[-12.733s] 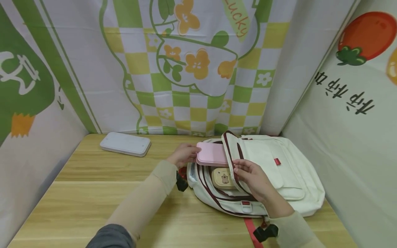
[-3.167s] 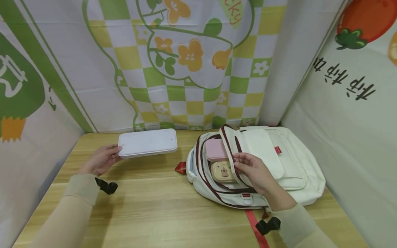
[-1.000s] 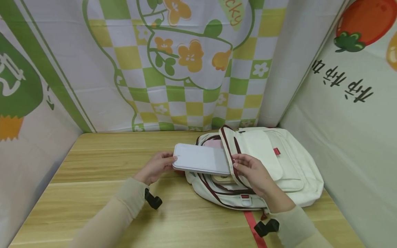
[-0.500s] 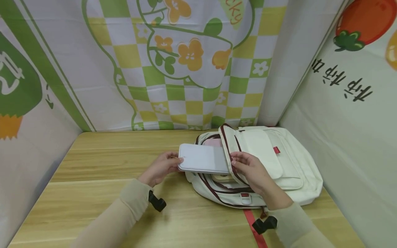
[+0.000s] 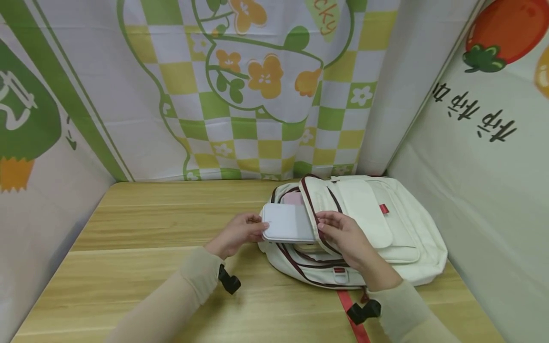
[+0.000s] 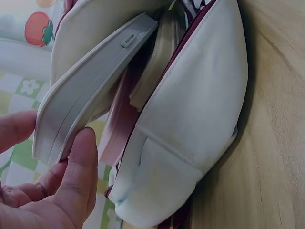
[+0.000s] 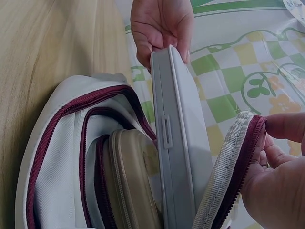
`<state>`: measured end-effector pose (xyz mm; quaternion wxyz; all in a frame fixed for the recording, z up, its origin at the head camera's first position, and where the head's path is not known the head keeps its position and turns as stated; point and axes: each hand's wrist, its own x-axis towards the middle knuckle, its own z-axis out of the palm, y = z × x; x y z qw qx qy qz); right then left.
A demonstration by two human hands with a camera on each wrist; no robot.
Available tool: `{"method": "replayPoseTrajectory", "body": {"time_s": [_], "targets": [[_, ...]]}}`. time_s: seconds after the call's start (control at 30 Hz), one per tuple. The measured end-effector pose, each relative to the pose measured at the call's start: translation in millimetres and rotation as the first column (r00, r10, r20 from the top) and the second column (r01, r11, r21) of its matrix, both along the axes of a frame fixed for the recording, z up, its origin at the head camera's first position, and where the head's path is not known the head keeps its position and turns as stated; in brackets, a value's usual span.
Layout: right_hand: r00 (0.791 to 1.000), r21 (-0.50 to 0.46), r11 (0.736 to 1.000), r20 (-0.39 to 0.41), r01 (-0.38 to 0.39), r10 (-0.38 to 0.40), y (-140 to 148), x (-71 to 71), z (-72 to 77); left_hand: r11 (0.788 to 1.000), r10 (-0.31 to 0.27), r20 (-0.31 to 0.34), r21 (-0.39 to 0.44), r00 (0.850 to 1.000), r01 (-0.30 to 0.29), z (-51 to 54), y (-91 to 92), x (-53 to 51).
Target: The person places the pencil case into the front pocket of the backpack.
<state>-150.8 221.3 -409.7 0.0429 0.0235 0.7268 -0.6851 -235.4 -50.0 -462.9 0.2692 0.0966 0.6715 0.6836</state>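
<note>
My left hand [image 5: 240,233] pinches the near end of a flat whitish case [image 5: 287,222], thumb on top and fingers beneath. The case's far part is inside the white backpack [image 5: 403,228], covered by the flap in the head view. A small clasp shows on the case's side in both wrist views. My right hand [image 5: 347,238] pinches the maroon-zippered edge of the backpack's flap [image 7: 233,167] and holds it up. Inside the bag lie a pink case [image 6: 119,124] and a beige case [image 7: 136,176], both partly hidden by the whitish case.
The backpack lies on a wooden table [image 5: 150,267], its opening toward the left. A red strap [image 5: 353,317] runs from it to the front edge. Patterned cloth [image 5: 261,143] hangs behind the table, and pale walls stand at both sides.
Earlier, the left hand placed the pink case in the bag, then lifted the whitish case from the table's left. Over the last second that case slid farther right into the bag.
</note>
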Motion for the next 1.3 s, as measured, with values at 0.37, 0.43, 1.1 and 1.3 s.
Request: {"method": "replayPoseTrajectory", "body": {"time_s": [0.37,0.43,1.1,1.3], "targets": [[1.000,0.018,1.000,0.002,-0.018,0.018,-2.2,-1.0,-0.8,1.000,-0.024,-0.005,0.004,1.000,0.025,-3.5,18.5,-0.5],[1.000,0.022,1.000,0.006,-0.017,0.017,-2.3,-0.9,-1.4,0.999,-0.034,-0.006,0.008,0.999,0.034,-5.0,24.4,-0.5],[1.000,0.042,0.999,0.017,-0.014,0.013,-6.7,-2.2,-5.6,0.981,-0.162,-0.012,-0.110,0.987,0.160,-0.5,55.7,1.3],[0.999,0.041,0.999,0.028,-0.017,0.016,-6.9,-2.1,-5.4,0.977,-0.167,0.017,-0.135,0.986,0.168,-1.1,60.6,-0.9]]}}
